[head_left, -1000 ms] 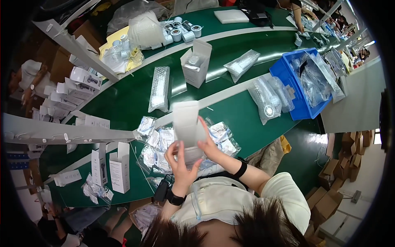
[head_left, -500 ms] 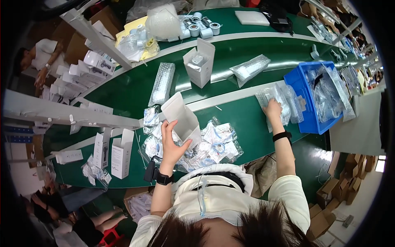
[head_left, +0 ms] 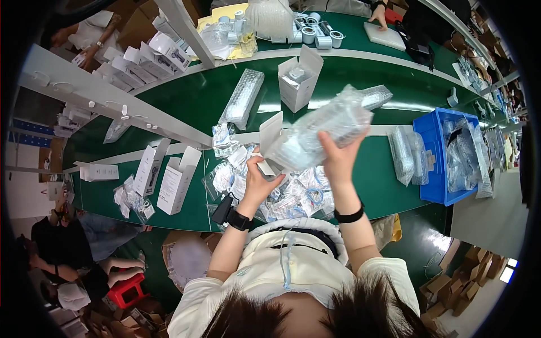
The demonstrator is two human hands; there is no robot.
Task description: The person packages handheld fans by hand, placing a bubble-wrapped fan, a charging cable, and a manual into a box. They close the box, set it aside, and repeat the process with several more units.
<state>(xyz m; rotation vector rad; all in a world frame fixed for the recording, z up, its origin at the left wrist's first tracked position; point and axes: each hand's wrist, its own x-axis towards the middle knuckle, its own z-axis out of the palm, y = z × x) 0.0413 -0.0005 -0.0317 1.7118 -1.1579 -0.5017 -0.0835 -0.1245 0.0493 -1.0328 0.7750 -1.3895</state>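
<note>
Left grip [head_left: 259,183]: grasping open white carton [head_left: 270,134], above desk [head_left: 369,194]. Right grip [head_left: 341,162]: grasping plastic-wrapped package [head_left: 327,127], blurred, beside carton. Status: package largely outside carton; farther carton [head_left: 300,93] filled, flap unclosed.

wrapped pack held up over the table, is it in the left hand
No, the right hand grips the wrapped pack, while the left hand holds an open white box.

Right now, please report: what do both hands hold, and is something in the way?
Right hand gripping wrapped package. Left hand holding open white box. Package partly blocks view of box; bagged parts crowd the green table nearby.
</note>
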